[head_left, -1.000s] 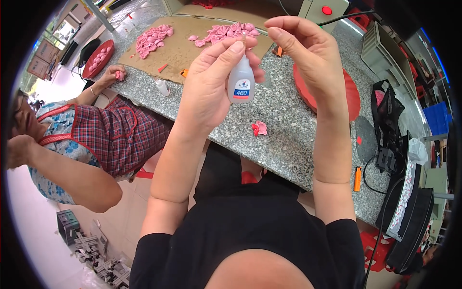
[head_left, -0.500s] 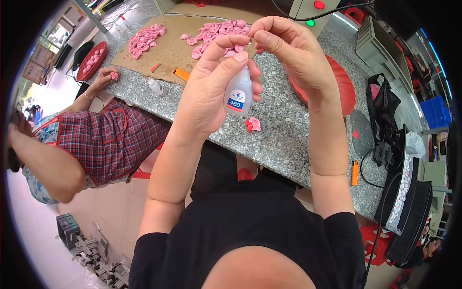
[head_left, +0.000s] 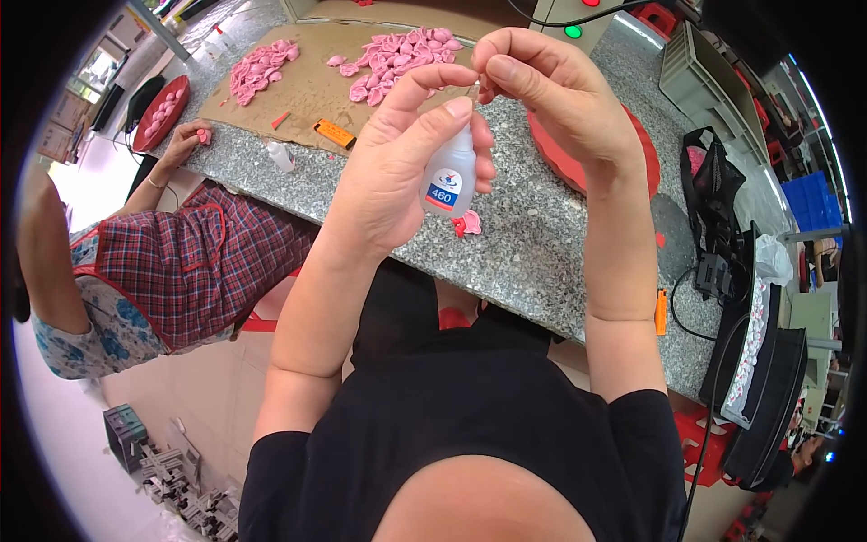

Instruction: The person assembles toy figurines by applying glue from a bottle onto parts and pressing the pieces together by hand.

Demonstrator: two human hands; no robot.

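Observation:
A small translucent squeeze bottle with a blue and red label is gripped upright in my left hand, thumb and fingers wrapped round its upper part. My right hand is closed in a pinch at the bottle's thin tip, touching or almost touching my left index finger. Whatever lies between the right fingertips is too small to make out. Just below the bottle, a pink, petal-shaped piece with a red part beside it rests on the speckled stone worktop.
Heaps of pink pieces lie on brown cardboard across the table. An orange cutter and another small bottle are at its near edge. A red tray sits behind my right wrist. A co-worker's hand holds a pink piece at left.
My view has shifted slightly, and the table things appear a little higher and further left. Both hands keep nearly the same pose at the bottle tip. The co-worker's raised arm has moved.

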